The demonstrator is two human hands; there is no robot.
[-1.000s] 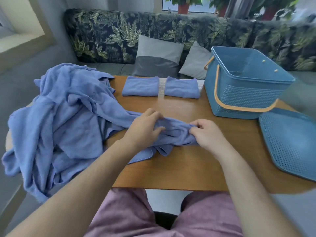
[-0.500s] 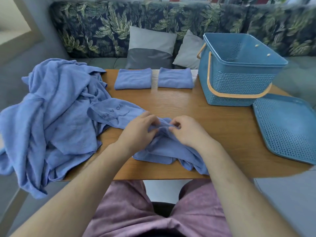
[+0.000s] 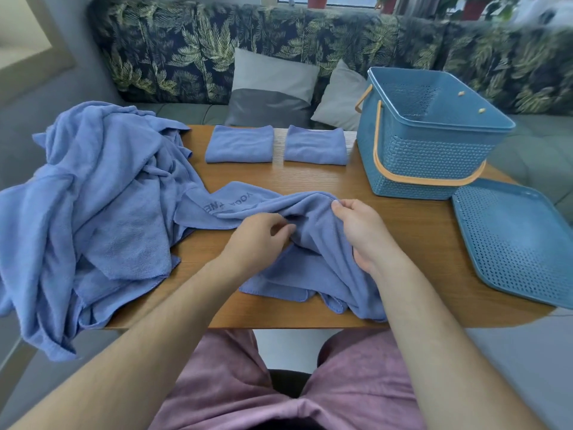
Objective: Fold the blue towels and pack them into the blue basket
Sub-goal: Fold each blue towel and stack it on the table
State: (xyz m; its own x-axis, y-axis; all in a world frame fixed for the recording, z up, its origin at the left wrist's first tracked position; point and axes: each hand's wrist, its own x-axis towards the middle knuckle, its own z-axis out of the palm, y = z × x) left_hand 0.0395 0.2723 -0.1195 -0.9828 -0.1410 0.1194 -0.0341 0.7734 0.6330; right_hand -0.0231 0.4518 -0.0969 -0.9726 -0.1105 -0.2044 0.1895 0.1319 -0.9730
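Wooden table (image 3: 403, 231) bears a heap of unfolded blue towels (image 3: 93, 197) overhanging its left edge; left folded towel (image 3: 239, 144) just beside right folded towel (image 3: 315, 145) at far edge; blue basket (image 3: 434, 150) far right; perforated blue lid (image 3: 521, 243) near right; rumpled towel (image 3: 313, 265) near centre.

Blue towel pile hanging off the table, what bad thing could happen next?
The crumpled pile of blue towels droops over the wooden table's left edge and might slide off. The printed blue towel held by the left hand and right hand lies against it; tugging could drag it down.
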